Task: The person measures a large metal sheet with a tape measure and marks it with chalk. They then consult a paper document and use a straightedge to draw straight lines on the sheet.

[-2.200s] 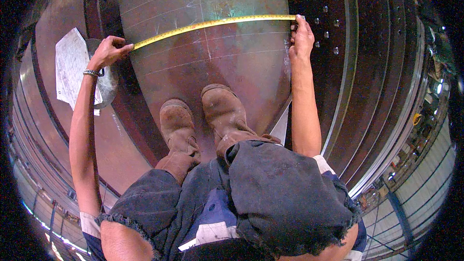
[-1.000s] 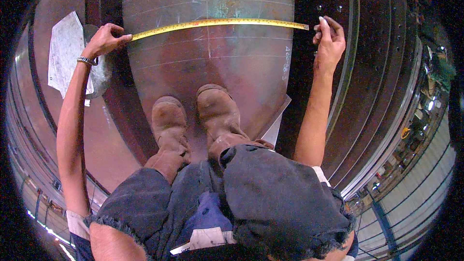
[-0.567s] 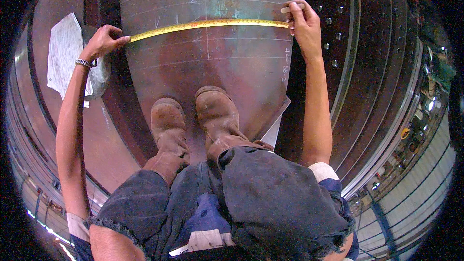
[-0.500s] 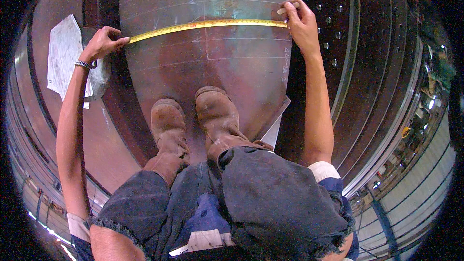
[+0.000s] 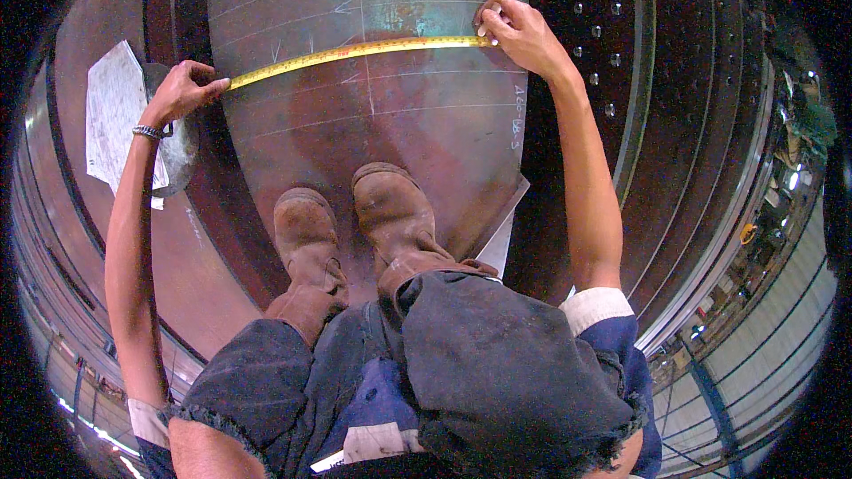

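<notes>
A yellow tape measure (image 5: 355, 51) is stretched across a dark steel plate (image 5: 444, 137) marked with thin chalk lines. At its left end, my left hand (image 5: 182, 91) pinches the tape just past the plate's left edge. My right hand (image 5: 519, 34) is at the other end, inside the plate's right edge, fingers curled with the tips down by the tape. A pale chalk stick showed in those fingers a moment earlier; now they mostly hide it.
My brown boots (image 5: 390, 200) stand on the plate. White sheets (image 5: 120, 120) lie left of it, beside my left wrist. On the right, dark steel (image 5: 612, 58) has rows of holes, with long parallel edges beyond. A pale sheet corner (image 5: 506, 235) juts out near my right boot.
My right hand has shifted left along the tape, from the plate's right edge inward, and turned so its fingers curl down. The whole view has shifted slightly; my left hand keeps its pinch.
</notes>
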The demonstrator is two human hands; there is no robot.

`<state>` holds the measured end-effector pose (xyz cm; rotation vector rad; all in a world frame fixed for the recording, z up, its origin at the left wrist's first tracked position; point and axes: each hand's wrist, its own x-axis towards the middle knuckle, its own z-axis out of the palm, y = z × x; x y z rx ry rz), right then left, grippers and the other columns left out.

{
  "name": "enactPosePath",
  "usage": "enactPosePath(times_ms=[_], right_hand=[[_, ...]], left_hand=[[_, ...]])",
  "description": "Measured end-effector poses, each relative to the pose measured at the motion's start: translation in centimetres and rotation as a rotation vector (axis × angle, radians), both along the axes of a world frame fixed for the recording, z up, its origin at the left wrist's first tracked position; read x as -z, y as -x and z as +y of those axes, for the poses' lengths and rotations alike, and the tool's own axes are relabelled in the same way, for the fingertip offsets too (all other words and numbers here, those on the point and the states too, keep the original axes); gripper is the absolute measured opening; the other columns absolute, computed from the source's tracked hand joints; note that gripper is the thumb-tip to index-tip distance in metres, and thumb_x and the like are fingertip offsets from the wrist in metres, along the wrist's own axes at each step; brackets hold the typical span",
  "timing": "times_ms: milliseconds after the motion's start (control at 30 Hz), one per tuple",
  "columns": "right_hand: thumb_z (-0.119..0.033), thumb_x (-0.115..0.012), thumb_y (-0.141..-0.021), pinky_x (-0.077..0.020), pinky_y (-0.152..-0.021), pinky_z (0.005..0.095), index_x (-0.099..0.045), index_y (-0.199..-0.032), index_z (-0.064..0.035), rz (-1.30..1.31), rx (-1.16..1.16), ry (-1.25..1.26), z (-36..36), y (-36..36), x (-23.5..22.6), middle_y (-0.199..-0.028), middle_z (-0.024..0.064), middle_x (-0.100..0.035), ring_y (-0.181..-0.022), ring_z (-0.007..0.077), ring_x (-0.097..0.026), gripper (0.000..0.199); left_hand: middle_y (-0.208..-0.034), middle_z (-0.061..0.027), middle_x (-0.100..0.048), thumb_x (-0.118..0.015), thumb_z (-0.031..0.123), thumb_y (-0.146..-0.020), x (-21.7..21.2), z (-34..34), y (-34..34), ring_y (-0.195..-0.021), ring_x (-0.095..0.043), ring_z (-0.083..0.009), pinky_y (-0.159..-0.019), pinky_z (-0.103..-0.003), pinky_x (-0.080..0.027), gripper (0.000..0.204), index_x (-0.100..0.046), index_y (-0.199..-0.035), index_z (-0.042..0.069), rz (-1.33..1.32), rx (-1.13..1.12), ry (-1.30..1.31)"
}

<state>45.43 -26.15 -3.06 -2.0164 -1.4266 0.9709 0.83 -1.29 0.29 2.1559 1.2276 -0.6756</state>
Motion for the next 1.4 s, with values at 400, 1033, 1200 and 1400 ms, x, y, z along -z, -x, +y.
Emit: enactPosePath(times_ms=[400, 1033, 1200, 1400], right_hand=[[-0.029, -0.057, -0.094, -0.0533, -0.069, 0.0438, -0.067, -0.095, 0.0013, -0.035, -0.009, 0.019, 0.2, 0.6, -0.5, -0.08, 0.0199, -0.069, -0.074, 0.0349, -0.069, 0.032], [-0.03, -0.056, -0.094, -0.0542, -0.074, 0.0442, -0.071, -0.095, -0.0019, -0.038, -0.016, 0.022, 0.2, 0.8, -0.7, -0.084, 0.0191, -0.071, -0.079, 0.0363, -0.07, 0.032], [-0.029, -0.056, -0.094, -0.0541, -0.073, 0.044, -0.071, -0.094, -0.0017, -0.047, -0.015, 0.005, 0.2, 0.8, -0.5, -0.083, 0.0189, -0.071, -0.079, 0.0362, -0.07, 0.031], [-0.029, -0.056, -0.093, -0.0533, -0.072, 0.0454, -0.069, -0.093, -0.0002, -0.053, -0.02, 0.021, 0.2, 0.6, -0.5, -0.081, 0.0203, -0.07, -0.077, 0.0371, -0.069, 0.032]], left_hand=[[-0.072, -0.0104, -0.071, -0.077, 0.048, -0.085, 0.7, 0.3, 0.6, -0.07, -0.07, -0.0155, -0.067, -0.033, -0.054, 0.057, -0.069, -0.086, -0.009, -0.074, 0.03, -0.027], [-0.081, -0.0155, -0.074, -0.08, 0.052, -0.08, 1.7, 0.9, 1.2, -0.077, -0.073, -0.0184, -0.073, -0.033, -0.057, 0.079, -0.063, -0.119, -0.016, -0.001, -0.029, 0.017], [-0.082, -0.0161, -0.074, -0.08, 0.052, -0.08, 1.7, 0.8, 1.2, -0.076, -0.074, -0.0187, -0.072, -0.033, -0.057, 0.08, -0.063, -0.119, -0.016, -0.035, -0.066, 0.068], [-0.084, -0.018, -0.074, -0.08, 0.052, -0.08, 1.9, 0.9, 1.2, -0.077, -0.074, -0.02, -0.073, -0.034, -0.057, 0.081, -0.063, -0.118, -0.017, -0.045, -0.029, 0.04]])
